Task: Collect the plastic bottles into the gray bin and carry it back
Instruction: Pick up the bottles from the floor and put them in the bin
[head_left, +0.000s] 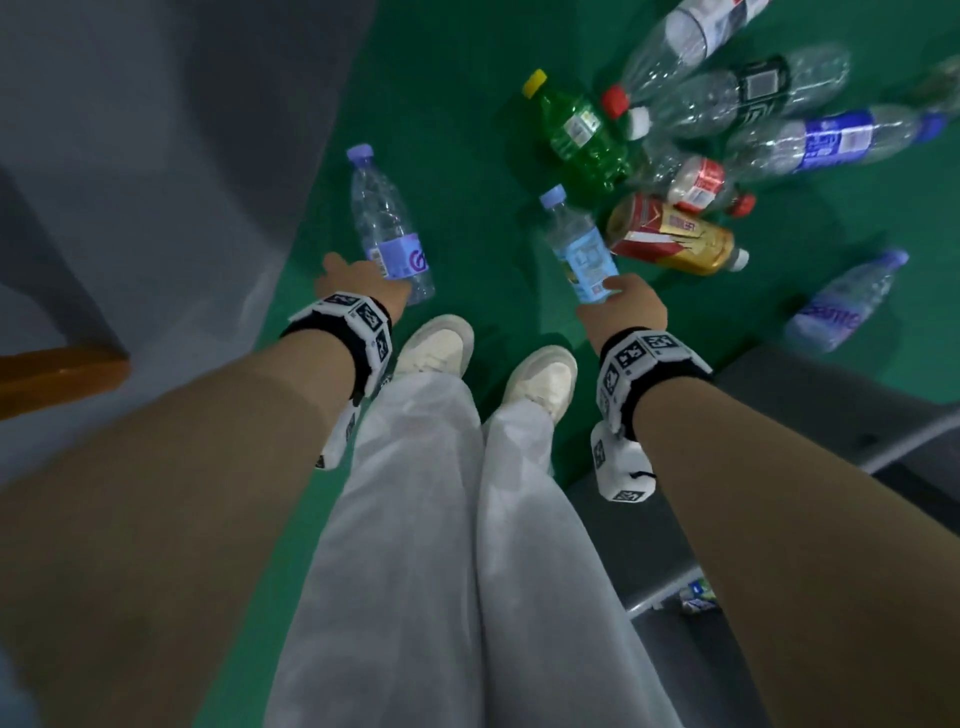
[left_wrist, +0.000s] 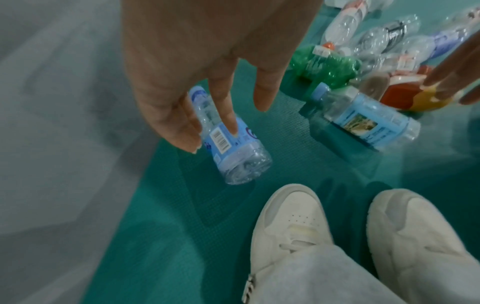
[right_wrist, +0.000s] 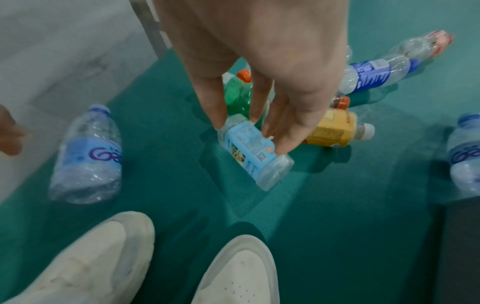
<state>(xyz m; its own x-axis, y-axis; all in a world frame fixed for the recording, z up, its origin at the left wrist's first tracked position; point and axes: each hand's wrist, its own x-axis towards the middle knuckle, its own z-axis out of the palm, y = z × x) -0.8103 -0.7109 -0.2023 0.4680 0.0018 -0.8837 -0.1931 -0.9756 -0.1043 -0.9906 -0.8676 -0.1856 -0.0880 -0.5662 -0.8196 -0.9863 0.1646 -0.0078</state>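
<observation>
Several empty plastic bottles lie on the green floor. My left hand (head_left: 353, 278) (left_wrist: 228, 115) reaches down with straight fingers just over a clear bottle with a purple label (head_left: 389, 228) (left_wrist: 233, 148) (right_wrist: 88, 156). My right hand (head_left: 623, 299) (right_wrist: 249, 127) hovers with spread fingers over a small bottle with a light-blue label (head_left: 576, 244) (left_wrist: 371, 123) (right_wrist: 254, 156). Both bottles lie flat on the floor, and neither hand has closed round one. The gray bin (head_left: 831, 410) stands at my right, partly hidden by my right forearm.
Beyond the hands lies a heap: a green bottle (head_left: 576, 135), a red-and-gold bottle (head_left: 675, 234) and several clear ones. Another purple-label bottle (head_left: 847, 301) lies beside the bin. A grey wall (head_left: 156, 156) borders the left. My white shoes (head_left: 436, 343) stand close behind.
</observation>
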